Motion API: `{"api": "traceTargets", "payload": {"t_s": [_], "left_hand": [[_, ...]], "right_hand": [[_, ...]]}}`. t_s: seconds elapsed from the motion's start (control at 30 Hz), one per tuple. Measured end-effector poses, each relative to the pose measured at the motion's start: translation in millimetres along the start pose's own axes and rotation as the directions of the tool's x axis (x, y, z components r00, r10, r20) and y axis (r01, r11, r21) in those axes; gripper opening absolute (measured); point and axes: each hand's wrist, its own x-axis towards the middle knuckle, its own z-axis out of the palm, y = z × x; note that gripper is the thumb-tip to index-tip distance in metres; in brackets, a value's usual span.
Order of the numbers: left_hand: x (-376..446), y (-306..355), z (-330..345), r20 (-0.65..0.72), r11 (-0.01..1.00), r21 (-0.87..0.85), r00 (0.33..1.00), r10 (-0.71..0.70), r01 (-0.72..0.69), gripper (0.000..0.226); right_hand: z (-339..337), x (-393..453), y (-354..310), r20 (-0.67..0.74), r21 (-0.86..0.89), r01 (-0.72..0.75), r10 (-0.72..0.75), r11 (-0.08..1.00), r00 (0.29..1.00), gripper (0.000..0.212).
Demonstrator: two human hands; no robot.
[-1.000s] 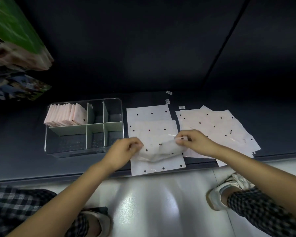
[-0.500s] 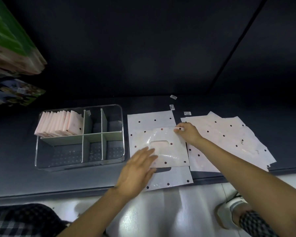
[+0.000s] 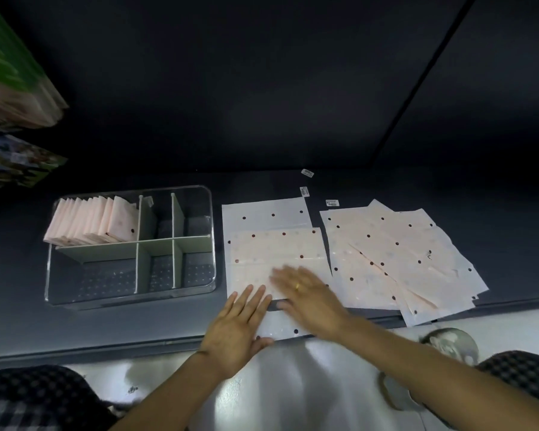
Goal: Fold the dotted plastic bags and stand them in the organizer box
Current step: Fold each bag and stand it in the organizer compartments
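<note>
Right of the box (image 3: 131,244), both hands, left (image 3: 240,321) and right (image 3: 308,293), lie flat and open on the bag (image 3: 277,253) on the table (image 3: 168,325); it looks thin, soft and slippery, so pinch its edge.

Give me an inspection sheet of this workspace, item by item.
Surface: dark shelf above a pale floor.
Job's things: clear organizer box, folded bags standing in its back-left compartment, other compartments bare; flat bag on a white sheet; loose pile of dotted bags to the right.
Clutter: three small labels behind the bags.
Grippers: left hand and right hand flat, pressing the flat bag.
Cables: nothing seen.
Surroundings: stacked packages at upper left, dark wall.
</note>
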Motion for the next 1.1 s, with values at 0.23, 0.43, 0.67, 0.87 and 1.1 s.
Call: {"api": "traceTargets", "payload": {"t_s": [0.23, 0.43, 0.67, 0.87, 1.1], "left_hand": [[-4.6, -13.4, 1.4, 0.027, 1.000, 0.018, 1.000, 0.008, -0.008, 0.075], [-23.6, -46.5, 12.4, 0.136, 0.999, -0.016, 0.990, -0.040, 0.042, 0.088], [-1.3, -29.1, 1.1, -0.016, 0.969, -0.236, 0.997, -0.078, 0.072, 0.081], [21.7, -21.7, -2.0, -0.032, 0.967, -0.235, 0.993, -0.110, 0.100, 0.045], [30.5, -22.2, -6.8, -0.038, 0.961, -0.250, 0.991, -0.127, 0.114, 0.043]], "right_hand": [[-1.1, -47.7, 15.6, 0.213, -0.229, -0.010, 0.060, 0.973, 0.975, 0.063], [-25.0, -71.3, 50.2, 0.316, -0.287, -0.052, 0.145, 0.957, 0.938, 0.063], [-27.9, -37.9, 40.3, 0.234, -0.045, -0.104, 0.112, 0.994, 0.966, 0.040], [-21.6, -23.5, 45.3, 0.302, -0.210, -0.005, 0.070, 0.978, 0.951, 0.043], [-30.6, -22.6, 46.9, 0.165, -0.243, 0.049, -0.009, 0.969, 0.986, 0.032]]}}
